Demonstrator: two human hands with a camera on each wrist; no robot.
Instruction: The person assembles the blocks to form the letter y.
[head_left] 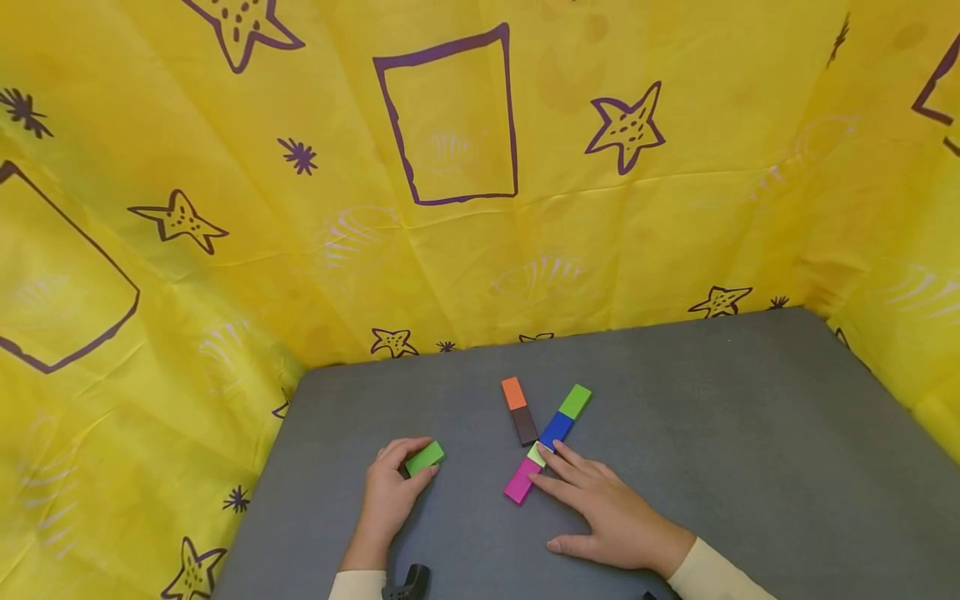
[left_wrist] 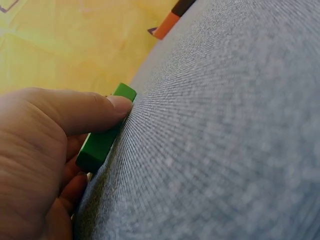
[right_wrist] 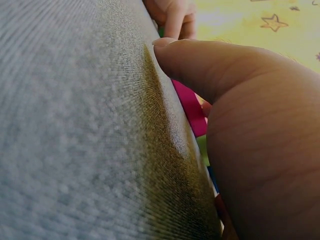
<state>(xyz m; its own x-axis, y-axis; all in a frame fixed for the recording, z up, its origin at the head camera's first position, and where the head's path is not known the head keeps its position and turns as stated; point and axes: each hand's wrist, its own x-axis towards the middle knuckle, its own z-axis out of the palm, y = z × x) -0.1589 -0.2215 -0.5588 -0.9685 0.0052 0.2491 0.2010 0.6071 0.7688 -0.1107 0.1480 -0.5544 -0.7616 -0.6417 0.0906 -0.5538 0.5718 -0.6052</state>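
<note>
A green block (head_left: 426, 458) is pinched between the thumb and fingers of my left hand (head_left: 390, 492), low over or on the grey table. To its right, several blocks form a slanting row: magenta (head_left: 519, 485), light green (head_left: 536, 454), blue (head_left: 557, 431) and another green block (head_left: 576, 401) at the far end. Fingertips of my right hand (head_left: 611, 517) rest on the light green and magenta blocks, its fingers extended and thumb spread apart. An orange block (head_left: 513, 392) and a dark brown block (head_left: 524, 426) make a second line, meeting the row near its middle.
The grey cloth-covered table (head_left: 712, 400) reaches back to a yellow patterned fabric (head_left: 450, 275), which also hangs at the left and right sides. A black strap device (head_left: 408, 583) sits at the left wrist.
</note>
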